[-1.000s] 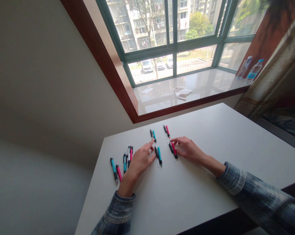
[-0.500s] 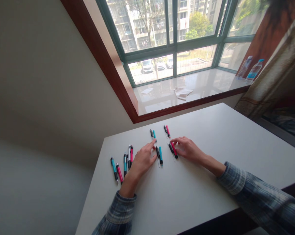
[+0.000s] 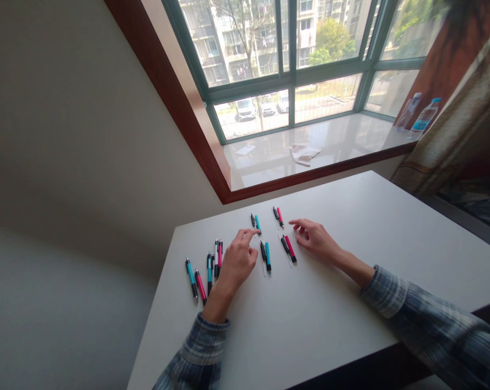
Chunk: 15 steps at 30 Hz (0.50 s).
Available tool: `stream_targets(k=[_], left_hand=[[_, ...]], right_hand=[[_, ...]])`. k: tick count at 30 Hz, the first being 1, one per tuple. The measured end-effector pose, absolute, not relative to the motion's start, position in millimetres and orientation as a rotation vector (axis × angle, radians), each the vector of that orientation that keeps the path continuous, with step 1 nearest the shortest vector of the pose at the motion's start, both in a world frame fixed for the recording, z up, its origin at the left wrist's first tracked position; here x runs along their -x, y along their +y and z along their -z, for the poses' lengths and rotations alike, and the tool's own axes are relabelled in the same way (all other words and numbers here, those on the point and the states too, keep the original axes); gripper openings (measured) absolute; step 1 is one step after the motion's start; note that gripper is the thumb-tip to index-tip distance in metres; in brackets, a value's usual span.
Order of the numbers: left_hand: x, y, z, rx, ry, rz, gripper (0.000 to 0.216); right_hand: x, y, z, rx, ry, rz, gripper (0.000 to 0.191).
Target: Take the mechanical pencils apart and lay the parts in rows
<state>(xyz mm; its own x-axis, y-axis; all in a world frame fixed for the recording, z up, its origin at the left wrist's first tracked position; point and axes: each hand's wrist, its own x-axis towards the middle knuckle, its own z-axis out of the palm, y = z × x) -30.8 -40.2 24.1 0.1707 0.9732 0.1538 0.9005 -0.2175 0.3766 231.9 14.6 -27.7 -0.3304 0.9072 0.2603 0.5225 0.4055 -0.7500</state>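
My left hand (image 3: 240, 254) is over the white table with its index finger stretched toward the lower end of a far turquoise pen barrel (image 3: 257, 223). Its other fingers are bent and nothing shows in them; whether the fingertip touches is unclear. Nearer lie another turquoise barrel (image 3: 268, 255), a black pen part (image 3: 262, 249) and a thin refill. My right hand (image 3: 317, 238) has its fingers apart and holds nothing, just right of the near pink barrel (image 3: 290, 249) and its black part (image 3: 284, 245). Beyond is a far pink barrel (image 3: 280, 216) beside a black part (image 3: 275, 213).
Several whole pens, including a turquoise pen (image 3: 191, 280) and a pink pen (image 3: 200, 285), lie left of my left hand, partly hidden by it. The white table (image 3: 326, 330) meets a windowsill (image 3: 265, 168) with a cloth (image 3: 305, 154) and plastic bottles (image 3: 425, 116).
My right hand has drawn away from the near pink barrel, moving slightly up and right. My left hand's fingers have curled a little, its index finger still near the far turquoise barrel.
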Motion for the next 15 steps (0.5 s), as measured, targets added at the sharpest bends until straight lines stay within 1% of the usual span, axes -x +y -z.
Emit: stream_targets(k=[2,7,15], left_hand=[[32.1,-36.3,-23.4,-2.201,1.899,-0.522,0.055],[31.8,-19.8,-24.7,-2.070,1.994,-0.353,0.064],[29.6,12.9,-22.4,-1.969,2.100,-0.478,0.060]], right_hand=[[-232.9,26.9,28.0,1.260,-1.973,-0.729,0.042],[-225.2,57.9,27.0,1.306,-1.981,-0.636,0.040],[-211.1,74.8,34.5,1.281,-1.923,-0.592,0.035]])
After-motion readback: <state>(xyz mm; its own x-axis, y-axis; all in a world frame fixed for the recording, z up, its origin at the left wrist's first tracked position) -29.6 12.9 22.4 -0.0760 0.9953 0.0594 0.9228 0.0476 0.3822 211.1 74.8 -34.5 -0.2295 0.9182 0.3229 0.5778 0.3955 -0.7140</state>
